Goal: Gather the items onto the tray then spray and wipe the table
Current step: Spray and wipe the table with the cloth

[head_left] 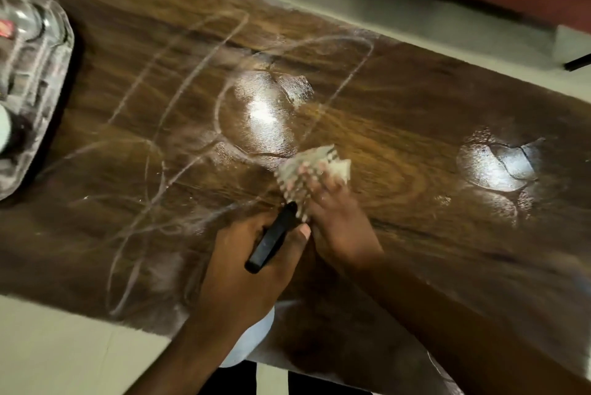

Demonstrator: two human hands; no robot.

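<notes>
Left hand [252, 263] clamped around black handle [271, 239] of a tool. Right hand [335, 222] pressed on pale cloth [315, 167] on wooden table [399, 126], grip unclear. 2 hands touch mid-table. Clear tray [48, 81] with blurred items sits at table's left edge.

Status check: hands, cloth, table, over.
Left hand gripping black handle; right hand pressing cloth on table. Wet patches unwiped. Tray at far left, clear of the wiping.
</notes>
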